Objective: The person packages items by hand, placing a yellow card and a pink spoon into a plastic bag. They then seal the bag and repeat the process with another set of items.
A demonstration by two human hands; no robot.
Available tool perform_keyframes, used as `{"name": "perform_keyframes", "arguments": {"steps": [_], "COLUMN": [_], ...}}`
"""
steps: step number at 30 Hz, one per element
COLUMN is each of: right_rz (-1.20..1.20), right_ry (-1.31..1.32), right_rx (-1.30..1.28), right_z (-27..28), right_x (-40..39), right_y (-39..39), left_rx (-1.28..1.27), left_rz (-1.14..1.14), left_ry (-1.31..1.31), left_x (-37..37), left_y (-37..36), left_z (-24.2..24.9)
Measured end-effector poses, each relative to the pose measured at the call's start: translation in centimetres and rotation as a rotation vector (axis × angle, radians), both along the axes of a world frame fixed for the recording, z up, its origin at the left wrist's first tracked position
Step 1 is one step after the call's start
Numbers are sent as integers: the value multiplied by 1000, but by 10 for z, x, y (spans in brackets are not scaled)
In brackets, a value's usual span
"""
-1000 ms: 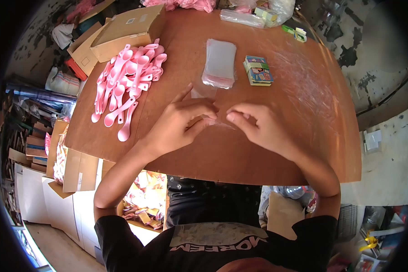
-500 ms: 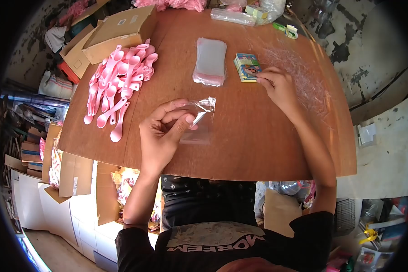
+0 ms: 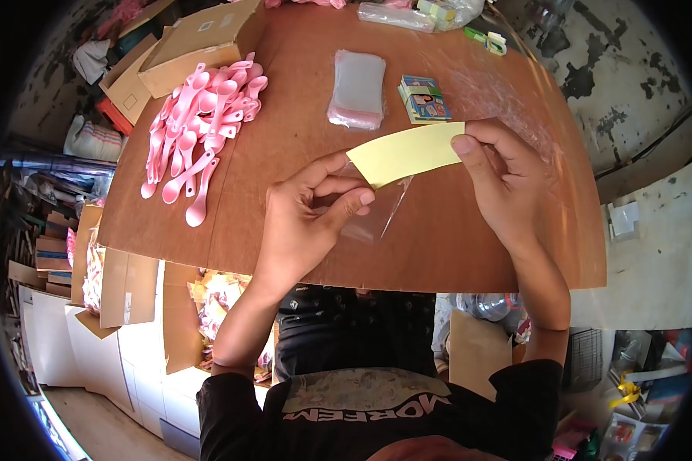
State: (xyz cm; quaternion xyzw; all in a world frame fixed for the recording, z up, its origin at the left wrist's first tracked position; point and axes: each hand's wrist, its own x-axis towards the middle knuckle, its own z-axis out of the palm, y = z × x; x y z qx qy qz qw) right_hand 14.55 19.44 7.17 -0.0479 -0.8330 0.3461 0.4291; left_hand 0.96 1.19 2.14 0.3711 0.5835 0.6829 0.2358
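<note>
My right hand (image 3: 507, 173) pinches the right end of a plain yellow card strip (image 3: 411, 154), held slightly bowed over the table. Its left end meets the fingertips of my left hand (image 3: 307, 207). Between the left thumb and fingers is a clear plastic bag (image 3: 377, 219), hanging below the card and partly hidden by it. Just beyond the card lies a stack of printed cards (image 3: 423, 100) with a pale green band. Left of that stack sits a pile of clear plastic bags (image 3: 357, 88).
A heap of pink plastic spoons (image 3: 207, 115) covers the left part of the brown table (image 3: 284, 115), with a cardboard box (image 3: 200, 50) behind it. Plastic-wrapped bundles (image 3: 396, 17) and a green-and-white item (image 3: 488, 40) lie at the back. Clear plastic scraps (image 3: 507, 104) spread on the right.
My right hand has come back from the printed stack toward my left hand, bringing a yellow card. My left hand has shifted right, still holding the bag.
</note>
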Motion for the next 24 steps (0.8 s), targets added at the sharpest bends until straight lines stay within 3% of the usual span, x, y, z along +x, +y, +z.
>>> {"name": "perform_keyframes", "arguments": {"steps": [3,6,8,10,12,14,19,22,24], "right_rz": [59,138,176,179,177,246,312,371,516], "right_ry": [-141,-322,-336,-302,-325,-238,-256,-302,-473], "right_rx": [28,-67,-83,-168,-166,31,-8,-58,-122], "right_z": [-2,-2,-7,-13,-14,-17,-20,-18,-15], "right_x": [1,4,0,-3,-2,-4,-1,0,2], "right_y": [0,-8,-15,-25,-26,-25,-31,-28,-27], "left_rx": [-58,-108,-144,-94,-80,-70,15,81,64], "left_rz": [38,-58,-95,-77,-64,-51,-40,-14,21], "left_ry": [224,169,140,293,211,126,247,360,397], "left_x": [0,3,6,7,10,11,9,11,14], "left_y": [-5,-6,-5,-2,-2,-3,0,0,0], "left_z": [3,2,1,-5,-1,1,-5,-5,-5]}}
